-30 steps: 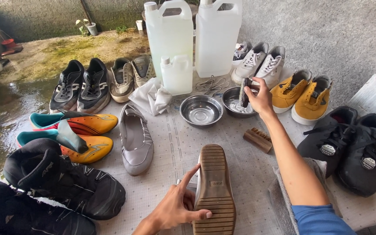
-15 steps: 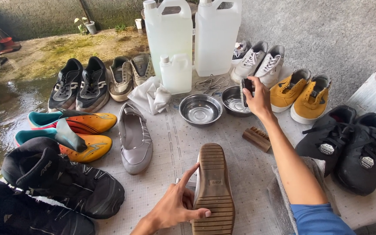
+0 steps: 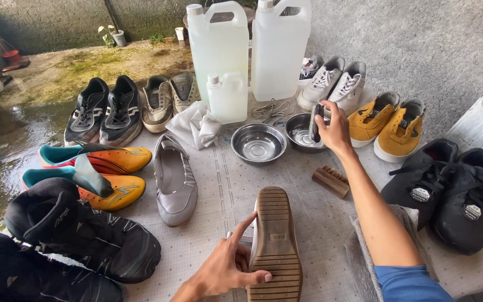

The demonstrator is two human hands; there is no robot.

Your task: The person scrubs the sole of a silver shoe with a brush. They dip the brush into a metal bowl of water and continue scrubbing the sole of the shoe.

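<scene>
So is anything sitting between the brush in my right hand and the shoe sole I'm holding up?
Only the wooden brush lies on the mat, just right of the direct line from the dark brush in the right hand to the upturned shoe.

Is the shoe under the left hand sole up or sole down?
Sole up: the shoe shows its ribbed tan sole to the camera, steadied on its side edge by the left hand.

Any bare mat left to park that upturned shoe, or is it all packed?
Free patch: mid-mat, bordered by the grey flat shoe, the empty steel bowl, the wooden brush and the upturned shoe in the left hand. Crowded: the jugs at the back, shoes along both sides.
</scene>
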